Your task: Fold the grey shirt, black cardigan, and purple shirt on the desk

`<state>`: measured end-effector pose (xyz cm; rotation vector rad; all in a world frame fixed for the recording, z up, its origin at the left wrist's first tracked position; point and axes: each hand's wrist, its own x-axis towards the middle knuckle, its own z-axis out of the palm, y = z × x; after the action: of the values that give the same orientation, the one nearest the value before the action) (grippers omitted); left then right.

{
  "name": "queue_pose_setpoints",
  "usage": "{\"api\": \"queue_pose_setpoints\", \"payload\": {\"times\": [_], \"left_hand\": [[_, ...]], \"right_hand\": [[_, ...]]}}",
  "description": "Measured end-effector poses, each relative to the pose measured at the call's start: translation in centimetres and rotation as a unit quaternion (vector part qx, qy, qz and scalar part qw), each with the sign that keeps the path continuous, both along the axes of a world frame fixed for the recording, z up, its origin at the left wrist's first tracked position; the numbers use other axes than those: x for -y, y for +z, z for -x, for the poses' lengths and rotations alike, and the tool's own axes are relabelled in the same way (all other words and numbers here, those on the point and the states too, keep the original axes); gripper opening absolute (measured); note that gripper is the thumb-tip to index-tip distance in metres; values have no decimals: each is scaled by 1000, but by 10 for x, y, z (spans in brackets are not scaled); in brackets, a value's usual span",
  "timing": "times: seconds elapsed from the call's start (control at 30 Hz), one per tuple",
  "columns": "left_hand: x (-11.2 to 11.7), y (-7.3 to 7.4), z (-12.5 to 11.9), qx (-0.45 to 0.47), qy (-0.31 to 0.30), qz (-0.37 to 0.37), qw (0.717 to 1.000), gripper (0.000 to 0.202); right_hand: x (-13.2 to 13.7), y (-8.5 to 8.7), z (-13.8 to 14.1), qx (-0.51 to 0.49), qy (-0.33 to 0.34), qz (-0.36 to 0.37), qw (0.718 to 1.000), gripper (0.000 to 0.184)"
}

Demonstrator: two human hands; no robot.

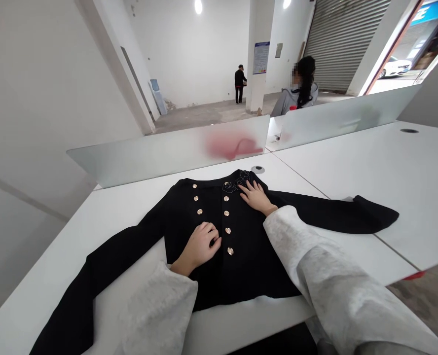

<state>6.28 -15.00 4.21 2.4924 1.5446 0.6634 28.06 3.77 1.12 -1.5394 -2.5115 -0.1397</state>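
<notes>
So, left hand (200,245) is resting on the front of the top (241,276), fingers loosely curling; can't tell whether it's pinching cloth. Right hand (256,196) is lying open and spread on the right shoulder, fingertips touching the beaded trim (244,174), gripping nothing. Top is lying face up on the table (352,162), neck pointing far, hem near. Left sleeve (74,291) is running near left; right sleeve (337,214) is stretching right, crossing a seam (396,252).

Step in hand looks like spreading or smoothing the top, trim side getting attention. Next move is probably calling for a light, flat palm working outward, not snagging trim or buttons (228,230).

Hidden: right fingers are covering some trim; left hand is masking cloth, maybe a button too. Left sleeve's end is running out of frame. Black thing (278,340) at the near edge is getting cut off; can't identify it. Farther out, frosted screen (148,158) is blurring something red (226,143). Beyond, one person (240,81) is standing, too small to read; another (310,101) is showing only above the screen.
</notes>
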Motion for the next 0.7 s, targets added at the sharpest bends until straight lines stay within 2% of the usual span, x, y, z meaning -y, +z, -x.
{"api": "queue_pose_setpoints", "payload": {"times": [0.07, 0.17, 0.3, 0.43, 0.53, 0.7], "left_hand": [[0, 5, 4, 16, -35, 29, 999, 30], [4, 21, 6, 68, -98, 85, 989, 38], [14, 41, 2, 119, -197, 193, 954, 34], [16, 40, -1, 107, -235, 298, 919, 32], [14, 37, 0, 86, -242, 305, 917, 35], [25, 47, -5, -12, -222, 260, 940, 35]], "right_hand": [[0, 0, 0, 3, 2, -2, 1000, 50], [0, 0, 0, 4, 3, -6, 1000, 50], [-1, 0, 1, 3, 6, -4, 1000, 49], [-1, 0, 1, 5, 6, -2, 1000, 50], [-1, 0, 0, 5, 7, 0, 1000, 50], [-2, -1, 0, 7, 6, -3, 1000, 50]]}}
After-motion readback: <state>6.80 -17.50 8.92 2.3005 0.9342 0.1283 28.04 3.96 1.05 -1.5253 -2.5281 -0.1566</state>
